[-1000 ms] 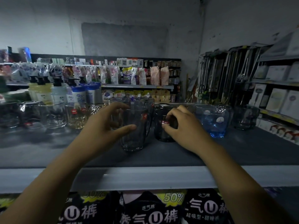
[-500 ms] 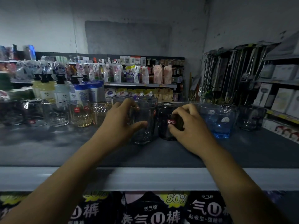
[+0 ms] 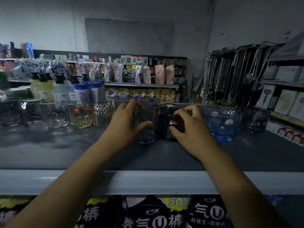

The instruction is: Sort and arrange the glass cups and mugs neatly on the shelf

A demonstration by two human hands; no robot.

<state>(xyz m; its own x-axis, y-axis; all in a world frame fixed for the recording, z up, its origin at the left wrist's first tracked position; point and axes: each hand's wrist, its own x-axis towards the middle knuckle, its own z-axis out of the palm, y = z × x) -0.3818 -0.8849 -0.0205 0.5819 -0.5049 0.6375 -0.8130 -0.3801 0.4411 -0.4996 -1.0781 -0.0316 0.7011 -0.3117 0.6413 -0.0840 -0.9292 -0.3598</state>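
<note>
Grip on both sides: left hand (image 3: 125, 124) wraps the tall ribbed tumbler (image 3: 148, 117), right hand (image 3: 190, 129) curls round the dark red-stickered cup (image 3: 167, 112) touching it, mid-row on the shelf (image 3: 49, 155), just beside a blue glass (image 3: 222, 124).

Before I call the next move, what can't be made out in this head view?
Head view, tall clear glass: the left hand gripping it hides its left side.
Head view, dark glass: the right hand covers its right side; red sticker print too small to read.
Head view, glass behind the left hand: only its rim shows.
Head view, far-left glasses: blurred, dim, cut by the frame edge.
</note>
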